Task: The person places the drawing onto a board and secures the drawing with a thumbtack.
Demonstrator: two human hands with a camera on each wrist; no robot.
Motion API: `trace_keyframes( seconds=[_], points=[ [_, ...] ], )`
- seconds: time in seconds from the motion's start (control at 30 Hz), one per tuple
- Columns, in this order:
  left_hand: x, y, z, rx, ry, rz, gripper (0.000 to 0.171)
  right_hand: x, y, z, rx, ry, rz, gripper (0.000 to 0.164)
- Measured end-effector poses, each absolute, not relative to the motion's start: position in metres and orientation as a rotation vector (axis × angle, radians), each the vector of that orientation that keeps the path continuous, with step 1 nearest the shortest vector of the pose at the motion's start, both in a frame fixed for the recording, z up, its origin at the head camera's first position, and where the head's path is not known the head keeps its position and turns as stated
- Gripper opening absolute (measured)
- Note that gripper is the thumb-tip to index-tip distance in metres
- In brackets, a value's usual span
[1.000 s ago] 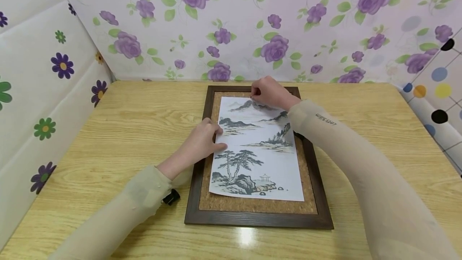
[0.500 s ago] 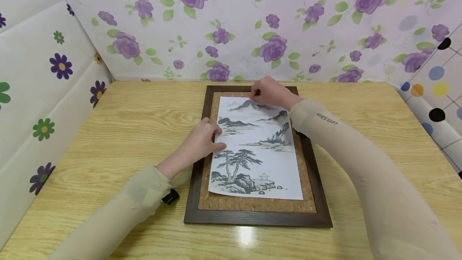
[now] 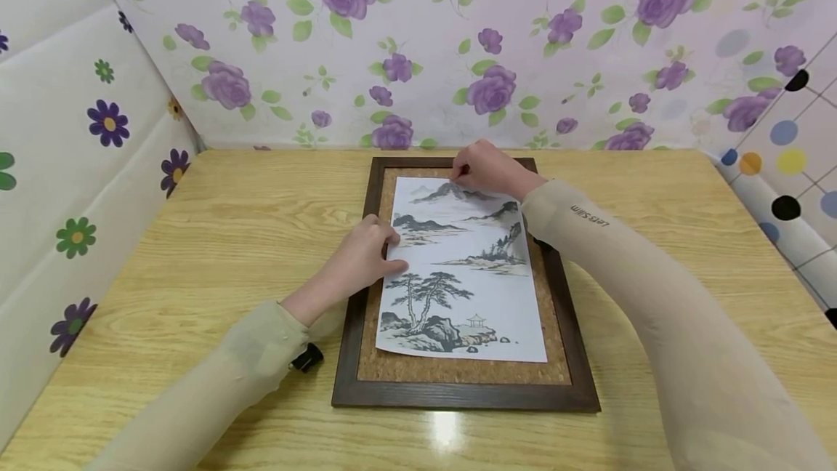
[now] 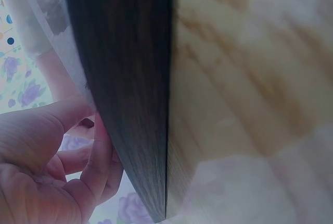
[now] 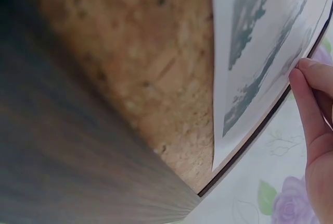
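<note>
A white sheet of paper (image 3: 484, 304) with an ink landscape lies on a cork board (image 3: 458, 373) in a dark wooden frame (image 3: 466, 395). My left hand (image 3: 360, 256) rests at the sheet's left edge, its thumb and fingertips spread on the paper. At the top edge, my right hand (image 3: 487, 168) pinches thumb against forefinger, fingertips pressed to the sheet. Whatever sits between those fingertips is too small and hidden to tell. The right wrist view shows the right fingers (image 5: 307, 107) meeting there. In the left wrist view the left hand (image 4: 57, 156) is beside the frame's side.
The frame stands on a wooden table (image 3: 248, 224). Behind it hangs a flowered backdrop (image 3: 431, 57), near the frame's far edge. A floral panel (image 3: 72, 166) borders the left side, and a dotted panel (image 3: 798, 187) the right.
The head view has shifted slightly. Both hands keep their places on the sheet, which lies as before.
</note>
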State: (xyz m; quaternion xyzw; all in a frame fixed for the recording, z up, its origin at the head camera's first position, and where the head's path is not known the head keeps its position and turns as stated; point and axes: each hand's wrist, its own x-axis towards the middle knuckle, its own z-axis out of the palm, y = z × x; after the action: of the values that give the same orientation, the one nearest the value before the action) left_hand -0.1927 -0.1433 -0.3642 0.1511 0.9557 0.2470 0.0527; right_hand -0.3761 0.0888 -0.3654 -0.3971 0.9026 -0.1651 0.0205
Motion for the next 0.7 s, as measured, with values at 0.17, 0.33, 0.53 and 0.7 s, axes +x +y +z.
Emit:
trace_keyframes(
  seconds=[0.17,0.33,0.53,0.7],
  points=[
    [-0.194,-0.143,-0.361,0.475,2.917,0.749,0.036,-0.377,0.090,-0.360,-1.230,2.785,-0.501,0.009],
    [-0.196,-0.141,-0.358,0.494,2.933,0.753,0.036,-0.378,0.089,-0.349,-1.256,2.745,-0.461,0.011],
    [-0.194,-0.142,-0.360,0.481,2.914,0.757,0.036,-0.377,0.087,-0.344,-1.199,2.654,-0.360,0.013],
    [-0.192,-0.143,-0.364,0.460,2.899,0.764,0.036,-0.373,0.090,-0.347,-1.135,2.628,-0.326,0.022]
  ],
)
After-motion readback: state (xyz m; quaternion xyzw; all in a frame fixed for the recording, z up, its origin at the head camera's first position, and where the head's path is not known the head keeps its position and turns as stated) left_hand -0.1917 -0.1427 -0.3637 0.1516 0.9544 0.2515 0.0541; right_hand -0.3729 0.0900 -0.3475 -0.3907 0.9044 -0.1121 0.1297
